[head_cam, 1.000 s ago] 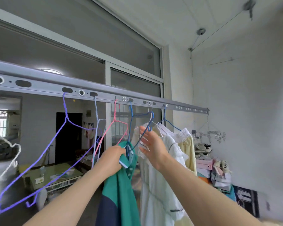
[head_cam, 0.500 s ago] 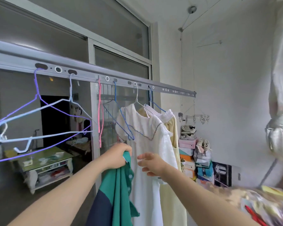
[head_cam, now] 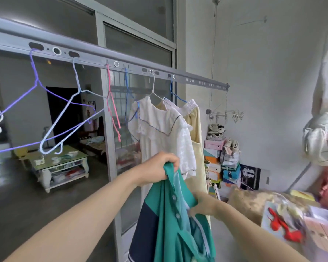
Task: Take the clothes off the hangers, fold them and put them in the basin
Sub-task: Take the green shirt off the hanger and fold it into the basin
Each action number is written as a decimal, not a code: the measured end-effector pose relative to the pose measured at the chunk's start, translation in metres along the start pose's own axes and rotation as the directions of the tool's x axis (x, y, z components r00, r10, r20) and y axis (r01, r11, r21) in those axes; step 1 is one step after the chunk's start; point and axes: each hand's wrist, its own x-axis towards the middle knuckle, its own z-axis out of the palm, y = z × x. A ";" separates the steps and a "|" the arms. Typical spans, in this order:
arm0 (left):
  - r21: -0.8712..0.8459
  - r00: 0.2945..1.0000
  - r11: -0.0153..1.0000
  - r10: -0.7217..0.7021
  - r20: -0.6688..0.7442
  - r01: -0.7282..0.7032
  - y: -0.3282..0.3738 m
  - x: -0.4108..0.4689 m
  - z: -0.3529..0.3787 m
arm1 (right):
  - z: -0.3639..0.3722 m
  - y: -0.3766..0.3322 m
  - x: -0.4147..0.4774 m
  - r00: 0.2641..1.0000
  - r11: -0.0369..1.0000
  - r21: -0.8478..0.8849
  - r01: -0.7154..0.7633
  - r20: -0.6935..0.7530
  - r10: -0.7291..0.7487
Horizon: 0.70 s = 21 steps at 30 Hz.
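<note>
A green and navy shirt (head_cam: pixel 165 220) hangs free of any hanger, below the grey drying rail (head_cam: pixel 106 57). My left hand (head_cam: pixel 157 168) grips its collar at the top. Lower down, my right hand (head_cam: pixel 203 206) holds the shirt's right edge, its fingers partly hidden in the cloth. On the rail, a white dress (head_cam: pixel 159 133) and a pale yellow garment (head_cam: pixel 196 133) stay on hangers. Bare hangers hang to the left: a purple hanger (head_cam: pixel 34 87), a light blue hanger (head_cam: pixel 70 118), a pink hanger (head_cam: pixel 113 108) and a blue hanger (head_cam: pixel 128 97). No basin is in view.
Stacked shoe boxes and shoes (head_cam: pixel 222 157) stand against the far wall. A blurred heap of things with a red shape (head_cam: pixel 284 224) lies at the lower right. Pale bundled cloth (head_cam: pixel 320 133) hangs at the right edge. Behind the glass door stands a low table (head_cam: pixel 61 163).
The green shirt has come off its blue hanger and dropped lower. My right hand moved from the hanger down to the shirt's edge. The view swung right and down.
</note>
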 end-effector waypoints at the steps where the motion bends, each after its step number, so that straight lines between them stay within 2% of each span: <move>1: -0.023 1.000 1.000 -0.019 0.014 0.020 0.001 0.001 0.006 | 0.000 0.011 -0.006 0.999 0.999 -0.033 -0.041 -0.023 0.040; 4: -0.021 0.996 0.997 -0.072 0.045 0.073 -0.008 0.008 0.024 | -0.003 0.043 -0.021 0.965 0.967 -0.132 -0.216 -0.180 0.191; 7: 0.083 0.988 0.988 -0.136 0.077 0.129 -0.033 0.009 0.043 | -0.015 0.062 -0.038 0.915 0.928 -0.220 -0.300 -0.340 0.216; 11: 0.152 0.938 0.950 -0.299 0.177 0.274 -0.061 -0.001 0.082 | -0.033 0.077 -0.069 0.838 0.953 -0.077 -0.293 -0.500 0.217; 13: 0.087 0.893 0.932 -0.362 0.268 0.352 -0.060 -0.004 0.105 | -0.038 0.084 -0.078 0.807 0.969 0.043 -0.243 -0.546 0.227; 16: -0.046 0.859 0.906 -0.381 0.341 0.420 -0.049 -0.005 0.134 | -0.040 0.091 -0.091 0.773 0.944 0.266 -0.196 -0.550 0.316; 21: -0.269 0.860 0.849 -0.339 0.381 0.454 -0.044 -0.001 0.165 | -0.044 0.086 -0.111 0.771 0.938 0.308 -0.159 -0.555 0.313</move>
